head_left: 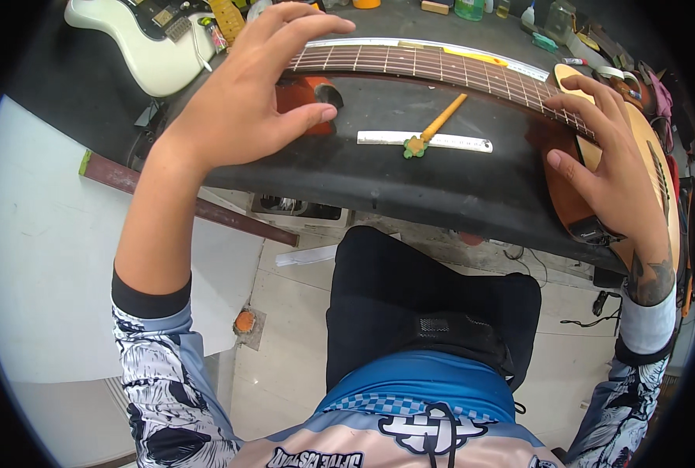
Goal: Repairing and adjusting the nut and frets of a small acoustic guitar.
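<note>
An acoustic guitar lies across the dark workbench, its fretted neck (417,64) running from the left to the pale-topped body (650,156) at the right. Over the neck's left end my left hand (242,105) hovers with thumb and fingers apart; it hides the headstock, and whether it touches cannot be made out. My right hand (616,160) is spread where the neck meets the body, fingertips at the fretboard edge and thumb pointing toward the bench. In front of the neck, a short metal ruler (386,137) lies under a yellow stick (446,115) with a green flower-shaped end.
A long ruler (530,70) extends behind the neck. At the far left is a white electric guitar body (141,54). Bottles, including a green one (469,9), and a tape roll (611,72) stand toward the back. A black seat (433,288) sits below the bench edge.
</note>
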The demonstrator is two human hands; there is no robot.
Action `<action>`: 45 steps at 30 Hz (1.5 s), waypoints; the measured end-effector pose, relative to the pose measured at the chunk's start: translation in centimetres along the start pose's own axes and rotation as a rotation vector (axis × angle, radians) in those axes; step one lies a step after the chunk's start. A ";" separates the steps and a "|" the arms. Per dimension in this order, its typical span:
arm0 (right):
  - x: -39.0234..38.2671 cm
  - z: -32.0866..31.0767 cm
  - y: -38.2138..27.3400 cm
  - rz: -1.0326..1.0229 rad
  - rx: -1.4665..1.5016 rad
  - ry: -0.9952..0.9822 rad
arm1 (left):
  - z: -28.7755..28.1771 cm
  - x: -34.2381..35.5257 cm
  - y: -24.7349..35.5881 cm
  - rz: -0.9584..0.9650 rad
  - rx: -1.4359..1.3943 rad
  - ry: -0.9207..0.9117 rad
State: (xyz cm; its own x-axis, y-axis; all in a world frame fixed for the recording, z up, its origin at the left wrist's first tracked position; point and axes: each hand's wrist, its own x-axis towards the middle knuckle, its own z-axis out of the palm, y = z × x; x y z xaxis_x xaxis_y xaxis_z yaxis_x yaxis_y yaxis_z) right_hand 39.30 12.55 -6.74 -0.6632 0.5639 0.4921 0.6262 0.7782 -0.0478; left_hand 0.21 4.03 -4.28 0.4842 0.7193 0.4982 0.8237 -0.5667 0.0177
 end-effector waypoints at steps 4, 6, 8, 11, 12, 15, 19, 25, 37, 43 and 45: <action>0.1 -0.2 0.5 -0.013 -0.010 -0.015 | 0.3 0.2 -0.2 -0.020 0.001 -0.038; 0.2 -0.4 0.8 -0.047 -0.034 -0.027 | 0.2 0.4 -0.3 0.011 0.023 -0.025; 0.3 -0.5 0.7 -0.036 -0.015 -0.034 | 0.1 0.5 -0.4 0.009 0.014 -0.033; 0.2 -0.4 0.7 -0.028 0.001 -0.034 | 0.2 0.4 -0.5 0.004 0.005 -0.044; 0.2 -0.3 0.7 -0.031 -0.001 -0.028 | 0.2 0.3 -0.5 0.001 0.006 -0.048; 0.2 -0.2 0.7 -0.028 0.001 -0.022 | 0.0 0.4 -0.5 0.006 0.007 -0.052; 0.0 -0.3 0.9 -0.032 -0.029 -0.010 | 0.3 0.6 -0.5 0.032 0.064 -0.035; 0.3 -0.6 1.3 -0.074 -0.058 -0.006 | 0.6 1.3 0.0 0.078 0.111 -0.063; -0.8 -0.8 -0.1 0.096 0.106 0.030 | 7.3 -0.3 5.8 -0.600 -0.025 0.141; -0.8 -0.5 -0.1 0.197 0.201 0.014 | 8.0 1.8 4.7 -0.665 0.060 0.102; -0.9 -0.6 0.1 0.186 0.187 0.000 | 8.7 1.7 4.2 -0.606 0.050 0.188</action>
State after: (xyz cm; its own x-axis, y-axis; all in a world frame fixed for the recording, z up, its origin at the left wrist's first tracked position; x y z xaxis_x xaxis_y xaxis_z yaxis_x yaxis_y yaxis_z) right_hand 40.19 11.98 -6.61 -0.5434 0.7021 0.4602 0.6509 0.6986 -0.2972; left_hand 7.07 6.38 -10.87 -0.1284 0.8209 0.5565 0.9503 -0.0586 0.3057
